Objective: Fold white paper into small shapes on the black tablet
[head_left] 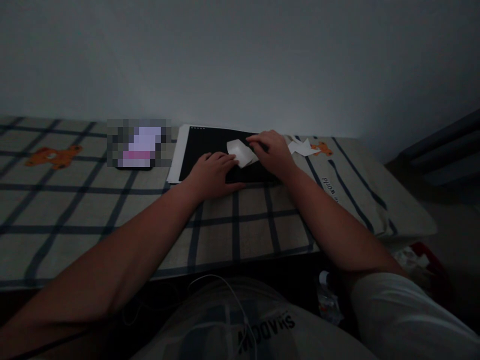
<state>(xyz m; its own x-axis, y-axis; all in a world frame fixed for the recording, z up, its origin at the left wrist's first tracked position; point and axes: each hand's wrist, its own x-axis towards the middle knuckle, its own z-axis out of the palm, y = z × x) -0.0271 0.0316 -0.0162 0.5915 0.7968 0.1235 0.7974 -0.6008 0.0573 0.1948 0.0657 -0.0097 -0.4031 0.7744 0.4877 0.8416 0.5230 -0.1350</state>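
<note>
White paper [238, 151] lay between grips, atop black sheet [204, 142], probably for flat backing. Left grip [214, 174] spread, unclenched, fingertips at paper's near-left edge, likely steadying. Right grip [275, 152] curled by right end; pinching, couldn't tell. Long axis slanted far-left to near-right, broad end pointing away from right grip.

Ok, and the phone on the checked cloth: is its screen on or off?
On: the phone glows lilac with a pink band in the dim light, though pixelation hides what it displays.
</note>
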